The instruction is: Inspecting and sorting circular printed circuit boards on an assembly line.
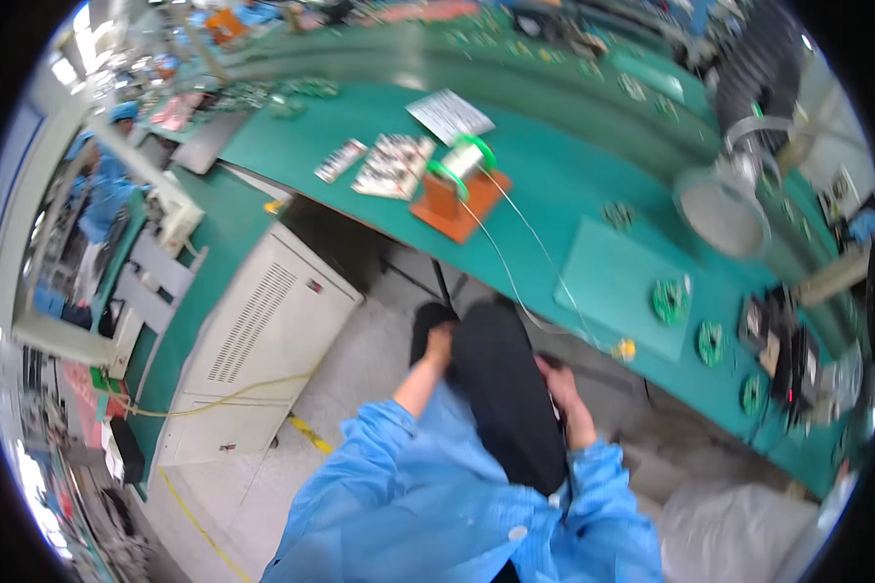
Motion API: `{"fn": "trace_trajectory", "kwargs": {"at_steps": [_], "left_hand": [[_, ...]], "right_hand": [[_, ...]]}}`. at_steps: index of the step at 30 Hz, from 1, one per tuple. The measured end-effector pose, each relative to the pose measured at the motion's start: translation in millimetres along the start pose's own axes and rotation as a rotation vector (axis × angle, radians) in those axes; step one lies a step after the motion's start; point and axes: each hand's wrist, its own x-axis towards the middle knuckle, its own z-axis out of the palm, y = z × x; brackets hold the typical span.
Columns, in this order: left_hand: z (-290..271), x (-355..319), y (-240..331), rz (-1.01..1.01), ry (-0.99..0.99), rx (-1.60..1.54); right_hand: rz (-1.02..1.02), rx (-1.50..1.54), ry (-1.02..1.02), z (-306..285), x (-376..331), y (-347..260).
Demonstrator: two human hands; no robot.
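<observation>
My left hand (pixel 440 344) is down at my left knee in black trousers (pixel 506 389), its fingers hidden against the dark cloth. Beside the outer side of my right thigh is my right hand (pixel 562 391), blurred, with its fingers partly out of sight. Neither hand shows a thing in it. Above them on the green bench (pixel 331 107) a green-rimmed spool of pale wire (pixel 464 160) sits on an orange stand (pixel 457 216). Two strands run from it toward a small yellow piece (pixel 624 349) at the bench edge. A round green part (pixel 670 300) lies on a translucent mat (pixel 603 282).
More round green parts (pixel 711 342) lie to the right, near black boxes (pixel 754 322). A fume hood nozzle (pixel 724 209) hangs over the bench. A white paper (pixel 450 116) and bagged small parts (pixel 395 166) lie behind. At left stands a white vented cabinet (pixel 261 340).
</observation>
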Motion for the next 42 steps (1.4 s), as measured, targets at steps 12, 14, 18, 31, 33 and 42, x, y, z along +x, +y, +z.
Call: {"fn": "trace_trajectory", "kwargs": {"at_steps": [12, 14, 18, 31, 33, 42], "left_hand": [[-21, -35, 137, -0.055, 0.112, 0.418], [-7, -34, 147, 0.25, 0.062, 0.717], [-2, -31, 151, 0.222, 0.017, 0.877], [-6, -12, 130, 0.222, -0.129, 0.953], [-11, -9, 123, 0.221, -0.124, 0.963], [-30, 4, 108, 0.137, -0.182, 1.103]], "right_hand": [[0.143, 0.004, 0.139, -58, -32, 29], [0.24, 0.091, 0.25, -78, -42, 44], [0.317, 0.256, 0.371, -117, -67, 72], [0.246, 0.112, 0.281, -111, -74, 102], [0.069, 0.047, 0.128, -97, -75, 85], [0.198, 0.052, 0.058, -88, -104, 38]]}}
